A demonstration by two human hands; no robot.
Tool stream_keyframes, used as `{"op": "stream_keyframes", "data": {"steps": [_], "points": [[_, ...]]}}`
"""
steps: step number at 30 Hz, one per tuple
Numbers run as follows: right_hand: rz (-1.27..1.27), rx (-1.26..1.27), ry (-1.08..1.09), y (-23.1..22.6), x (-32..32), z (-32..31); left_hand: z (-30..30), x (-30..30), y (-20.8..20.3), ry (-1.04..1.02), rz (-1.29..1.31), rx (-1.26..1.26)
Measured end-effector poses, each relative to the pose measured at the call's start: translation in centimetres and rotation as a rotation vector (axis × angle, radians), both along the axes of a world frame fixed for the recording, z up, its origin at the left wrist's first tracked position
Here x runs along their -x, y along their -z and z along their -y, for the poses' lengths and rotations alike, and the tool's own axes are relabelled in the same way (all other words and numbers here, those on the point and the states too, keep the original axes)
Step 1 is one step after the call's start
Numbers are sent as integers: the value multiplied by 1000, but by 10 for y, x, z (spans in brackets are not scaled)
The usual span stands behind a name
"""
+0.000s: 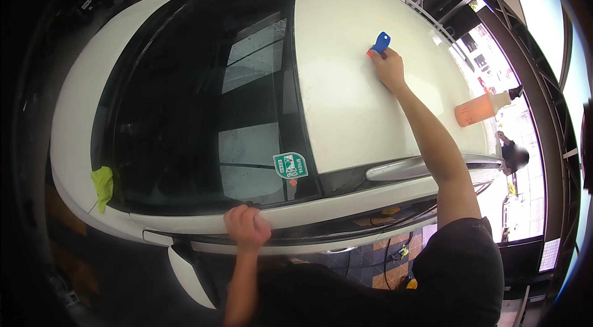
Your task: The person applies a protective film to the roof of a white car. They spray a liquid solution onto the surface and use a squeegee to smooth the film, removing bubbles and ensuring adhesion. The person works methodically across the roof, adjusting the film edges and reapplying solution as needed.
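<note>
— Squeegee (381,41), small and blue, sits out on the white roof panel (346,98) of the car, pinched in the right hand (389,67). That arm is stretched nearly straight, well away from the body.

— Which way does the tool point?

— Its handle runs up and away from the fingers, tilted a little toward the far right; an orange edge shows right at the fingertips, against the paint. So its long axis roughly follows the line of the forearm.

— And the other hand?

— The left hand (246,227) is much closer in, fingers curled over the white edge of the roof above the door, just below the dark glass (204,98). It holds no tool, only the car's edge (bracing, I'd judge). The squeegee lies up and to the right of it, well apart, so the right hand is the only one near it.

— Anything else on the roof?

— An orange spray bottle (482,106) lies on its side toward the right rim, its dark nozzle pointing outward, apart from both hands. A yellow-green cloth (103,186) hangs at the left edge of the glass, and a green sticker (290,165) sits on the near corner of the glass.
</note>
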State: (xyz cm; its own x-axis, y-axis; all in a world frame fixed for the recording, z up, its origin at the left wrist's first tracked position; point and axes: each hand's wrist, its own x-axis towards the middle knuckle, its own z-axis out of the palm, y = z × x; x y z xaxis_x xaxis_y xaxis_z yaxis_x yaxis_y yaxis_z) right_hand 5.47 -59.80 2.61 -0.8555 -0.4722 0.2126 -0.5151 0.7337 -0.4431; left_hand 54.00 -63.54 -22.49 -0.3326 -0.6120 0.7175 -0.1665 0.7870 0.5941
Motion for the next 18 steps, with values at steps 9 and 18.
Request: {"op": "stream_keyframes", "data": {"steps": [9,18], "points": [[-44,52,-265,11,-10,23,3,-2,1,-14,8,13],[-51,5,-698,44,-50,48,0,-10,-1,-31,23,18]]}}
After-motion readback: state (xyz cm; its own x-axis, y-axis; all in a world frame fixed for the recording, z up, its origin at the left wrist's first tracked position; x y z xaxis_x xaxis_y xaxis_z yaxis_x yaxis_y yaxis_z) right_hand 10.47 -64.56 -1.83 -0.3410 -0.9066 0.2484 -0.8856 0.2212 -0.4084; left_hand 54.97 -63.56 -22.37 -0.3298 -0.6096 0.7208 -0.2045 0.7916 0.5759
